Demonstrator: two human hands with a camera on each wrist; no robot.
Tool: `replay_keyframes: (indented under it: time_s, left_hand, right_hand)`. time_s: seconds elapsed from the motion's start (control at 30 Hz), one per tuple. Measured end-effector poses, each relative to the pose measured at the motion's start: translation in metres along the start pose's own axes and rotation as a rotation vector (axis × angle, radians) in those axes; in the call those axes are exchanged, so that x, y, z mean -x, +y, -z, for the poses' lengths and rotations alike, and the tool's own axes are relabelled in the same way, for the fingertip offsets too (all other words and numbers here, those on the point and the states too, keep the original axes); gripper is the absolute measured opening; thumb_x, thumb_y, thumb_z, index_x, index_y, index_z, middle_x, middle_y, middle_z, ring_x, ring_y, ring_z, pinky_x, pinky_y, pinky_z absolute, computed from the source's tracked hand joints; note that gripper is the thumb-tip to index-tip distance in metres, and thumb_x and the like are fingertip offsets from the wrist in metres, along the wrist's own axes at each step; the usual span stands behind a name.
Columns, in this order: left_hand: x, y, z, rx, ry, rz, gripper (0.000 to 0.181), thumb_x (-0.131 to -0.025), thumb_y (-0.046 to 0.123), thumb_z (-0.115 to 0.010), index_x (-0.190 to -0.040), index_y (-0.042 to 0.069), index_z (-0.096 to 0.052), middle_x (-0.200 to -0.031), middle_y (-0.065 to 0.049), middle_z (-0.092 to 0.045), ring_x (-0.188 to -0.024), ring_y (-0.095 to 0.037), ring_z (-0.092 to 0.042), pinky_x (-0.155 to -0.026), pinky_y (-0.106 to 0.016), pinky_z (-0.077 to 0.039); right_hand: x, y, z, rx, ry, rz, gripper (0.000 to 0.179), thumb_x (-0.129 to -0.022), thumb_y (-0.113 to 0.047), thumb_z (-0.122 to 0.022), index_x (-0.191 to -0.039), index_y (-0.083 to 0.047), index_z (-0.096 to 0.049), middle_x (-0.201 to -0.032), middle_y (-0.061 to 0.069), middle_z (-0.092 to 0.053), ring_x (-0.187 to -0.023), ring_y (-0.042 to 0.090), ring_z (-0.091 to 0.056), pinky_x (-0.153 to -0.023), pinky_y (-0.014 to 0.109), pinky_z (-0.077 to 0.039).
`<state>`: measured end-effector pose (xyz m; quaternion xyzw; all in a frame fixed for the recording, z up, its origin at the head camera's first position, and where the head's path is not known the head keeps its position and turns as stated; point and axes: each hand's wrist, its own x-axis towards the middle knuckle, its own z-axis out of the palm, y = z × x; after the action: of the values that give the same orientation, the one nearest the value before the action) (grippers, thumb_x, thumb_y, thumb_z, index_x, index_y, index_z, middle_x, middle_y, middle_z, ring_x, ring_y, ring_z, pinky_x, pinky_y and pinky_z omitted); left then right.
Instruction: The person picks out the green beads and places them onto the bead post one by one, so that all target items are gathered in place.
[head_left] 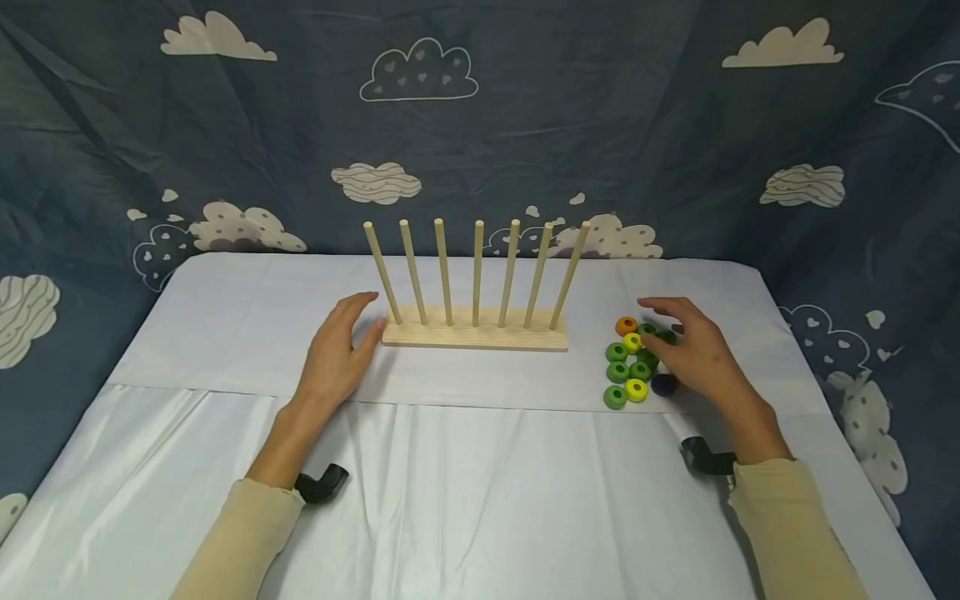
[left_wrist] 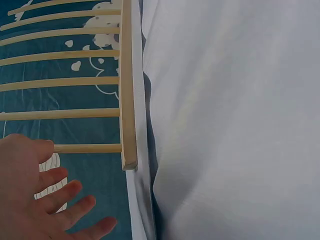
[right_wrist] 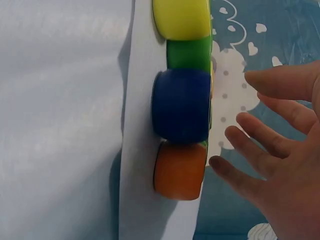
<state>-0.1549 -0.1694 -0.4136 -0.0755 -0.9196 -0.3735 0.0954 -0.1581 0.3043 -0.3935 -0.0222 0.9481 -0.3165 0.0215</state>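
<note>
A pale wooden rack (head_left: 474,336) with several upright pegs stands on the white-covered table. At its left end my left hand (head_left: 335,354) has thumb and fingers apart, the thumb tip right by the base; the left wrist view shows these fingers (left_wrist: 75,215) spread. To the right of the rack lies a cluster of ring-shaped beads, among them green beads (head_left: 617,372), yellow beads (head_left: 636,390), an orange bead (head_left: 626,326) and a dark blue bead (right_wrist: 182,106). My right hand (head_left: 701,354) hovers over the cluster's right side, fingers loosely spread, hiding some beads.
A white cloth (head_left: 480,492) covers the table, with a fold line running across it. Behind hangs a dark blue curtain (head_left: 600,108) printed with clouds. Black wrist-camera mounts (head_left: 322,485) sit at both wrists, below beige sleeves (head_left: 240,533).
</note>
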Motion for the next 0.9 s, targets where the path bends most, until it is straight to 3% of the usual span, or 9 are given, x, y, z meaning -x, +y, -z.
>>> replay_keyframes:
  time_s: [0.13, 0.43, 0.9]
  left_hand:
    - [-0.001, 0.000, -0.001, 0.034, -0.002, 0.002, 0.047, -0.107, 0.025, -0.059, -0.151, 0.010, -0.052, -0.158, -0.016, -0.050, -0.150, -0.038, -0.045, -0.124, -0.060, -0.041]
    - [-0.003, 0.001, -0.004, 0.134, 0.002, 0.000, 0.044, -0.107, 0.018, -0.060, -0.150, 0.010, -0.055, -0.153, -0.017, -0.056, -0.141, -0.039, -0.053, -0.110, -0.060, -0.055]
    - [-0.006, 0.004, -0.007, 0.273, 0.033, 0.013, 0.040, -0.106, 0.013, -0.061, -0.145, 0.008, -0.059, -0.147, -0.014, -0.062, -0.137, -0.035, -0.058, -0.103, -0.053, -0.062]
  right_hand:
    - [-0.001, 0.005, 0.001, -0.010, -0.018, -0.022, 0.060, -0.099, -0.002, -0.063, -0.156, -0.008, -0.044, -0.161, 0.024, -0.040, -0.147, 0.048, -0.038, -0.120, 0.071, -0.038]
    - [-0.001, 0.017, 0.006, -0.042, -0.046, -0.051, 0.066, -0.093, 0.012, -0.057, -0.155, -0.004, -0.044, -0.161, 0.028, -0.039, -0.146, 0.052, -0.037, -0.118, 0.072, -0.039]
    - [-0.003, 0.036, 0.003, -0.055, -0.019, -0.037, 0.061, -0.093, 0.005, -0.066, -0.151, 0.001, -0.046, -0.152, 0.031, -0.050, -0.139, 0.049, -0.047, -0.114, 0.069, -0.045]
